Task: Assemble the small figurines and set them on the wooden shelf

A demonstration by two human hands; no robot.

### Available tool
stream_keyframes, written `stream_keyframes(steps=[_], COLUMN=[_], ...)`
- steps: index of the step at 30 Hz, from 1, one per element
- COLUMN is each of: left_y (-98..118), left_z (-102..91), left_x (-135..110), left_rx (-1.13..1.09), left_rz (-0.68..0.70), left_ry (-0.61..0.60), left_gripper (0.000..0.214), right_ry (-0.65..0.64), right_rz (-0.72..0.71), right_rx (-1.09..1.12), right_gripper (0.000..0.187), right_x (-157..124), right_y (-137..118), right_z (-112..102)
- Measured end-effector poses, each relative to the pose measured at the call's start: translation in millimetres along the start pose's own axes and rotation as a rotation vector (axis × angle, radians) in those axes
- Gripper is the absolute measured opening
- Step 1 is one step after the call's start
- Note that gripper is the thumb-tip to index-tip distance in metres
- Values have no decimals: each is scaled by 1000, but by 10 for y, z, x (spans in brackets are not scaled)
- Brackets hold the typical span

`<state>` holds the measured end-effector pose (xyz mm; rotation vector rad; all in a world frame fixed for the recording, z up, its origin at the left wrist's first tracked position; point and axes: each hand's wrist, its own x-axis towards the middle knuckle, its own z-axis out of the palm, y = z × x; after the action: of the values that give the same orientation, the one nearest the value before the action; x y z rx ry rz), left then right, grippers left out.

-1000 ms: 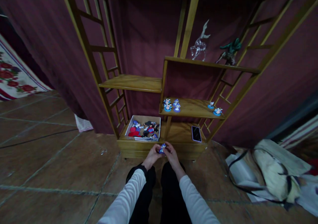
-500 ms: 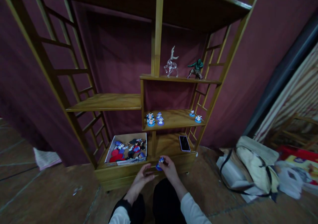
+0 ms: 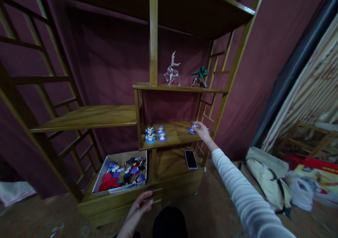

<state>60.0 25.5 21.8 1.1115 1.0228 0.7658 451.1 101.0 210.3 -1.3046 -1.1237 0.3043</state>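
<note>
Stretched out to the right end of the middle shelf (image 3: 175, 135), my right hand (image 3: 202, 131) pinches a small purple-based figurine (image 3: 193, 128) at or just above the board. The blue-based figurines at that end are mostly hidden behind the hand. On the shelf's left side stand several small figurines, two with blue bases (image 3: 150, 138) and two with purple bases (image 3: 162, 136). My left hand (image 3: 142, 203) hovers empty in front of the cabinet's lower drawer front, its fingers apart. Left of it, a cardboard box (image 3: 99, 178) holds a jumble of red, black and blue figures.
A clear deer figurine (image 3: 172, 72) and a green crouching figure (image 3: 200, 76) stand on the shelf above. A phone (image 3: 191, 159) lies on the lowest board. Bags (image 3: 266, 178) and a plastic sack (image 3: 301, 192) are on the floor at right. Wooden uprights (image 3: 154, 37) divide the shelving.
My right hand has carried the purple-based figurine from in front of the cabinet up to the middle shelf's right end. The left hand stays low. The view has shifted right and closer.
</note>
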Motion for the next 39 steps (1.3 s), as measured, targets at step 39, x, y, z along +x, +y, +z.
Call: stream_keyframes(steps=[39], left_y=[31], left_z=[34], left_x=[-36], left_rx=[19], left_rz=[-72], left_ry=[14], left_gripper=[51], right_ry=[-171], right_rz=[126], right_rx=[-805], right_gripper=[21], right_x=[858], right_y=[461], right_z=[122])
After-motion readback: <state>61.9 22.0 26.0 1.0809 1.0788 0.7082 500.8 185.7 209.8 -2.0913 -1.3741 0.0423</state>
